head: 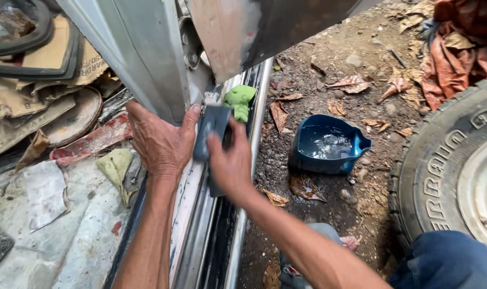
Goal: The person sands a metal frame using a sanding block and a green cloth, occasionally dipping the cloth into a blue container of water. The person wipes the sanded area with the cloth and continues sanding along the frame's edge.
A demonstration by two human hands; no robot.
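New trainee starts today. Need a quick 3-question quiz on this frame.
1. True or false: the blue plastic scoop on the dirt holds water.
2. Which hand presses the dark folded sanding sheet against the grey metal pillar? A left hand B right hand
3. What crumpled thing lies on the sill just beyond the sheet?

Key: 1 true. 2 B; the left hand braces the pillar. 3 the green rag.

A single head-worn camera looks steeply down and slightly forward from close above the person's forearms. It faces a grey vehicle pillar (142, 53) and the door sill (200, 225) running up the middle, with dirt ground (329, 69) to the right and, probably, a tyre (446, 160) cropped at the edge.
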